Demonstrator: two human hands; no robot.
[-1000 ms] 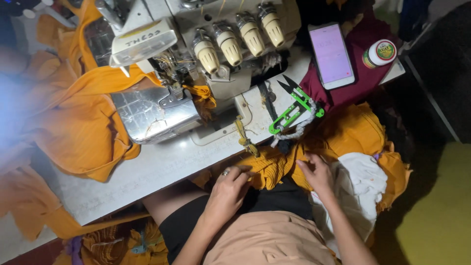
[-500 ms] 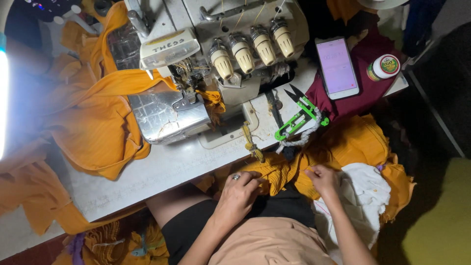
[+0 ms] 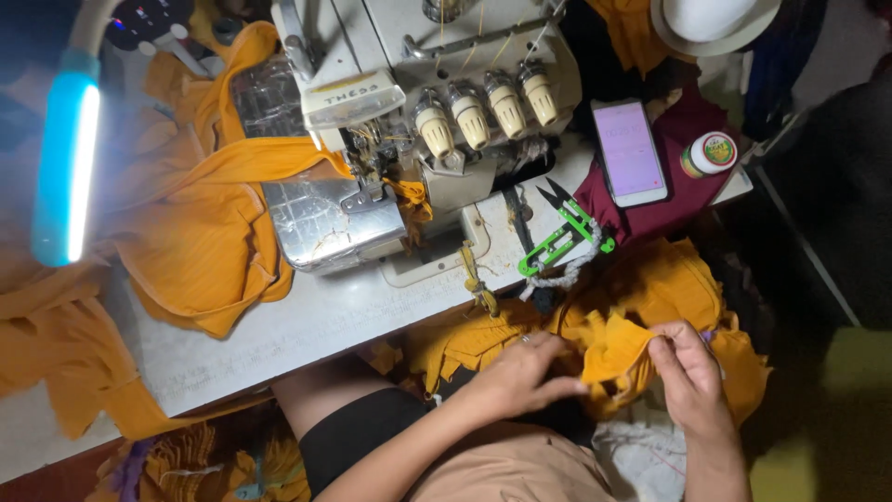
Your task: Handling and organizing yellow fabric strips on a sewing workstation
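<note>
Both hands work a piece of orange cloth point(image 3: 618, 349) in the lap, just below the front edge of the surface point(image 3: 279, 339) that carries the sewing machine point(image 3: 418, 121). Right hand point(image 3: 688, 376) pinches a folded edge of the cloth btwn thumb & fingertips, fingers curled. Left hand point(image 3: 520, 376) lies palm down on the same cloth, fingers closed loosely over it, a ring on one finger; can't tell if it grips or just presses. Cloth bunches up btwn the two hands, more orange fabric heaped around it under the machine's front right corner.

W/ the machine as landmark: four cream thread knobs point(image 3: 488, 107) sit on its front face. Green thread snips point(image 3: 562, 237) lie just right of its base, near the surface edge. Phone point(image 3: 630, 153) w/ lit pinkish screen rests further right on a dark red cloth point(image 3: 669, 200), small round jar point(image 3: 711, 153) beside it. Big orange fabric pile point(image 3: 195, 232) drapes left of the machine, partly fed under its head. Lit blue lamp point(image 3: 65, 167) stands far left. White hat point(image 3: 715, 23) sits behind the machine, to the right.
</note>
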